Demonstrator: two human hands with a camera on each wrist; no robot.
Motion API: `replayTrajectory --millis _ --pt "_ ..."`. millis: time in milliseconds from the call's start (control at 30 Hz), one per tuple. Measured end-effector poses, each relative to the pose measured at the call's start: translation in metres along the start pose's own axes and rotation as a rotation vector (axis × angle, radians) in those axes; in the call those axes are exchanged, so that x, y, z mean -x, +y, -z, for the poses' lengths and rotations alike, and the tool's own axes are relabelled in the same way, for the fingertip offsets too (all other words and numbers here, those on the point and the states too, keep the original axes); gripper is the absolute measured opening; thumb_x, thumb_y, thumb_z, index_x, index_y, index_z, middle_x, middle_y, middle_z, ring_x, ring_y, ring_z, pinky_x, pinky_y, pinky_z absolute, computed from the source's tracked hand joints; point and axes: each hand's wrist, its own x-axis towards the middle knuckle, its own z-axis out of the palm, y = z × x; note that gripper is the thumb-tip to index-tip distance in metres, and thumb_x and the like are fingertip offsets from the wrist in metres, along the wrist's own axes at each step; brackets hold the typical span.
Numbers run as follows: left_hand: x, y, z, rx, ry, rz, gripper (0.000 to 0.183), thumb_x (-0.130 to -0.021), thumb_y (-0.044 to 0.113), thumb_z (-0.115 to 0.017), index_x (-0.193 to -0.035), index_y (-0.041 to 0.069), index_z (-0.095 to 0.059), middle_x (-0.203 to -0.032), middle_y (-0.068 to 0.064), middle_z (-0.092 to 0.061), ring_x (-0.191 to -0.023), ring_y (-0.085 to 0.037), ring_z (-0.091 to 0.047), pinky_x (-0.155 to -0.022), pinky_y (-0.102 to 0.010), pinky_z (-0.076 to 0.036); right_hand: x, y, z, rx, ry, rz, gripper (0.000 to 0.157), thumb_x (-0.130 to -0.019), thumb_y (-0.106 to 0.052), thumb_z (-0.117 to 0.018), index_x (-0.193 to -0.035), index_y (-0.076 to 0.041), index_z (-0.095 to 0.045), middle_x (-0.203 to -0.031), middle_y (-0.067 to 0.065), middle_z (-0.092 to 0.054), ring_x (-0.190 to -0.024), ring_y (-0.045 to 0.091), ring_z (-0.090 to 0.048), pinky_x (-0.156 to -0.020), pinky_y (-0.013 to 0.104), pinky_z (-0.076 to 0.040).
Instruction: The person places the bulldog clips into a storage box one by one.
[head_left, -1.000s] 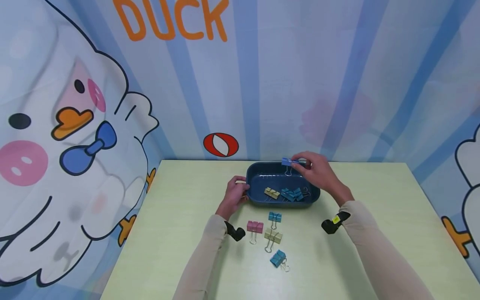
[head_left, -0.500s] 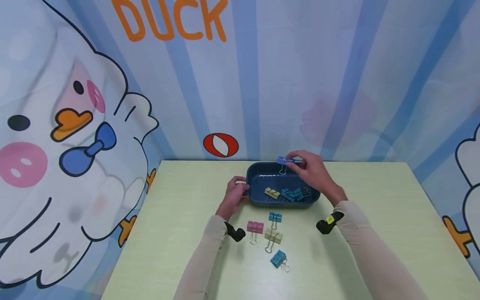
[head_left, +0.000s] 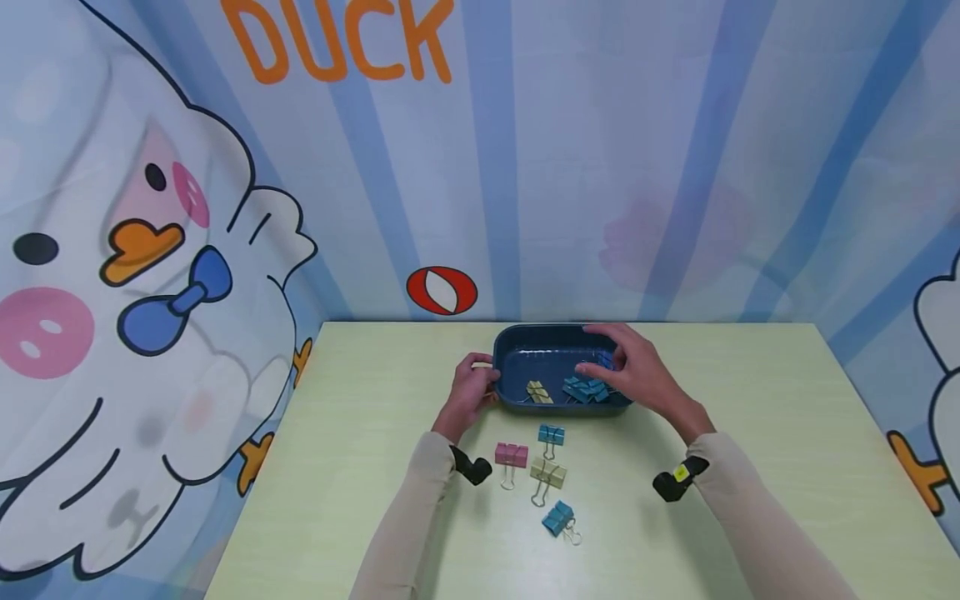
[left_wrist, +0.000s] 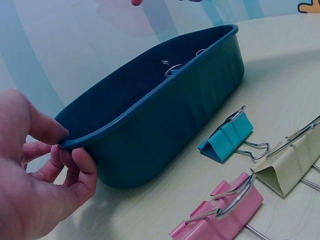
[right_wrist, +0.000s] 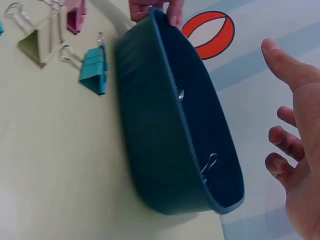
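The tray holds a yellow clip and several blue clips, partly hidden by the right hand, which hovers above, grasping nothing. The left hand pinches the tray's left end. Four clips lie nearby on the table.

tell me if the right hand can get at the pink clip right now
Probably yes: the right hand holds nothing, and the pink clip lies uncovered on the table. It would likely just need to come back over the blue tray's near wall.
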Motion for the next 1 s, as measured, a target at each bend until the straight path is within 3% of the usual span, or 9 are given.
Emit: replayTrajectory --millis 200,400,600,833,1000 --pt "0.0 0.0 0.001 0.014 -0.004 -0.015 0.03 -0.1 0.003 -0.056 -0.13 0.002 -0.054 -0.086 -0.01 -0.056 -0.066 -0.017 -0.05 -0.063 -0.032 -0.044 0.024 -0.003 -0.011 -0.024 0.007 0.076 0.058 -0.089 -0.026 -0.085 -0.139 -0.011 -0.061 -0.135 0.011 -0.059 -0.063 0.012 -0.049 -0.058 0.028 -0.045" --pt "0.002 0.001 0.001 0.022 -0.004 -0.015 0.03 -0.1 0.003 -0.055 -0.13 0.002 -0.054 -0.085 -0.009 -0.056 -0.067 -0.017 -0.05 -0.063 -0.031 -0.043 0.06 -0.011 -0.037 -0.073 -0.031 0.13 0.053 -0.087 -0.025 -0.086 -0.134 -0.011 -0.065 -0.132 0.011 -0.062 -0.061 0.01 -0.05 -0.055 0.025 -0.044" --pt "0.002 0.0 0.0 0.033 -0.011 -0.016 0.03 -0.1 0.002 -0.055 -0.13 0.0 -0.053 -0.083 -0.008 -0.056 -0.065 -0.016 -0.05 -0.064 -0.033 -0.043 0.105 -0.017 -0.061 -0.12 -0.136 0.048 0.054 -0.086 -0.032 -0.086 -0.132 -0.011 -0.067 -0.127 0.006 -0.066 -0.071 0.024 -0.058 -0.061 0.023 -0.046" --pt "0.003 0.001 0.0 0.033 -0.023 -0.009 0.034 -0.102 0.003 -0.054 -0.136 0.0 -0.05 -0.085 -0.009 -0.056 -0.067 -0.017 -0.05 -0.066 -0.034 -0.042 0.151 -0.019 -0.081 -0.075 -0.227 -0.009 0.052 -0.088 -0.046 -0.081 -0.132 -0.02 -0.069 -0.13 -0.008 -0.063 -0.083 0.009 -0.056 -0.076 0.024 -0.05" --pt "0.003 0.001 -0.001 0.034 -0.016 -0.015 0.034 -0.101 0.003 -0.055 -0.135 -0.001 -0.051 -0.086 -0.01 -0.056 -0.066 -0.016 -0.049 -0.065 -0.033 -0.042 0.167 -0.025 -0.088 0.01 -0.276 -0.013 0.052 -0.09 -0.052 -0.077 -0.134 -0.025 -0.07 -0.132 -0.01 -0.063 -0.1 0.007 -0.06 -0.091 0.036 -0.055"
